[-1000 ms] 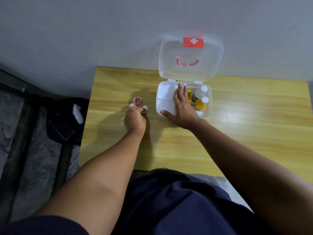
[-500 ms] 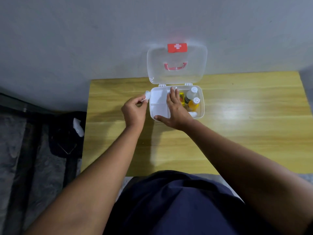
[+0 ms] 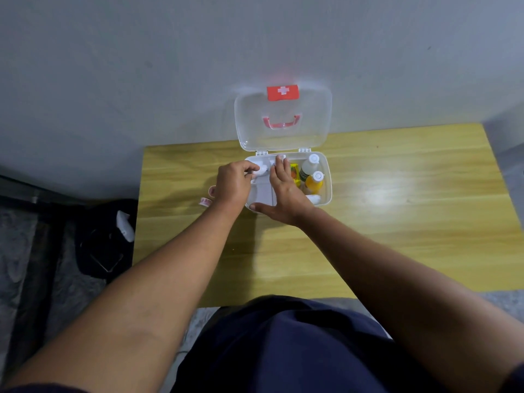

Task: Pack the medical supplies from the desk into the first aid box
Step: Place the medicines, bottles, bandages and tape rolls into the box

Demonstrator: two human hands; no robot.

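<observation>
White plastic first aid box (image 3: 326, 177) sits open on our wooden desk (image 3: 368, 222) — our left hand (image 3: 232, 185) pinches a small white item (image 3: 261, 172) over its far-left compartment (right hand (image 3: 283, 194) flat, fingers spread, on the tray).

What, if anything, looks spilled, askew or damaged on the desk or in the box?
Nothing stands out. The first aid box sits open, bottles inside; two small rolls wait on the desk. The left hand holds a small white item over the box.
</observation>
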